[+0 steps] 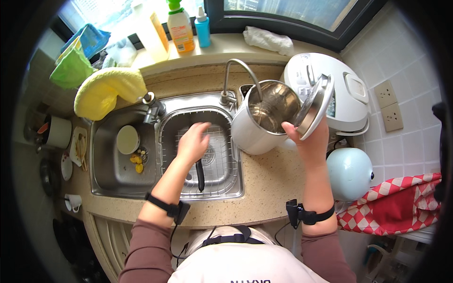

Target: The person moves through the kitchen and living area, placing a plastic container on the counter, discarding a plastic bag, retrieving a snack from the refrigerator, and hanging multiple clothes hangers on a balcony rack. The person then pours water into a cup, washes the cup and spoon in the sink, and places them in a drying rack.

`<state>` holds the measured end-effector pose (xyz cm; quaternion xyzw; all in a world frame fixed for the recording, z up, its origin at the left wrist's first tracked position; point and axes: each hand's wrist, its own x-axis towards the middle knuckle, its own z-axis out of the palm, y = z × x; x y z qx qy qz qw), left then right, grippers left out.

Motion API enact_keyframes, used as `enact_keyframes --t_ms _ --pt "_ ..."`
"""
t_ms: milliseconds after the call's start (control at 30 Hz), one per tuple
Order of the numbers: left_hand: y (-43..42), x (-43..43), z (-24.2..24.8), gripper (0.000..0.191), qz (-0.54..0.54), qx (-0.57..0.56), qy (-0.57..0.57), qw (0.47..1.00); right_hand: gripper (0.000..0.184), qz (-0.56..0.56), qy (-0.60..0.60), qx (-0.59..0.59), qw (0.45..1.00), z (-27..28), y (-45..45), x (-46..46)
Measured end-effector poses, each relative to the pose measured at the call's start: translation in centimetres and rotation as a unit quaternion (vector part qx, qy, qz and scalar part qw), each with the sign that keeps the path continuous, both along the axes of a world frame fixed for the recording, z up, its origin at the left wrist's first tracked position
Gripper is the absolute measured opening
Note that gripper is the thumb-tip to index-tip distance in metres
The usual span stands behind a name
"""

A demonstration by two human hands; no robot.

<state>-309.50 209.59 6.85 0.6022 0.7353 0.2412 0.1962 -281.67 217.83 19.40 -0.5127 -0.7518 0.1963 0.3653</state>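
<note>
A white kettle (244, 132) with a shiny metal inside stands on the counter right of the sink, its top uncovered. The tip of a slim gooseneck faucet (244, 63) reaches over its mouth; I cannot tell whether water runs. In my right hand (313, 148) is the round kettle lid (318, 109), tilted up on edge beside the kettle's rim, with the thumb at its lower edge. My left hand (193, 141) hovers over the right sink basin (221, 189), holding nothing, fingers apart. Below it, a black handle (200, 177) lies on the wire rack (224, 162).
The left basin (106, 169) holds a pale round container (128, 139) and yellow scraps (137, 162). A second faucet (154, 109) stands between the basins, near a yellow cloth (106, 88). A rice cooker (339, 88) and a light-blue rounded object (348, 173) are at right. Bottles (180, 32) line the sill.
</note>
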Motion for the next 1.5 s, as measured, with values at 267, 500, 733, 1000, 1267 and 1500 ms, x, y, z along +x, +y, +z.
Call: enact_keyframes --t_ms 267,500,733,1000,1267,1500 --pt "-10.2 1.9 -4.8 0.071 0.057 -0.313 0.032 0.948 0.067 -0.076 0.183 0.152 0.968 -2.0 -4.2 3.7" --pt "-11.5 0.9 -6.0 0.055 0.101 -0.242 -0.203 0.943 0.042 0.124 0.079 0.176 0.973 -3.6 -11.4 3.9" --pt "-20.6 1.3 1.8 0.041 0.072 -0.173 -0.640 0.746 0.043 0.413 -0.105 -0.171 0.888 -8.0 -15.2 -5.5" --pt "-30.8 -0.2 6.0 0.057 0.140 0.000 -0.686 0.714 0.022 0.387 -0.301 -0.261 0.832 -15.4 -14.0 -17.2" --pt "-39.6 -11.8 7.2 0.057 0.153 0.075 -0.651 0.740 0.041 0.229 -0.465 -0.291 0.804 -25.2 -12.0 -27.1" --pt "-43.0 -24.2 9.5 0.052 0.237 0.201 -0.526 0.791 0.036 0.175 -0.448 -0.297 0.825 -28.0 -11.2 -28.2"
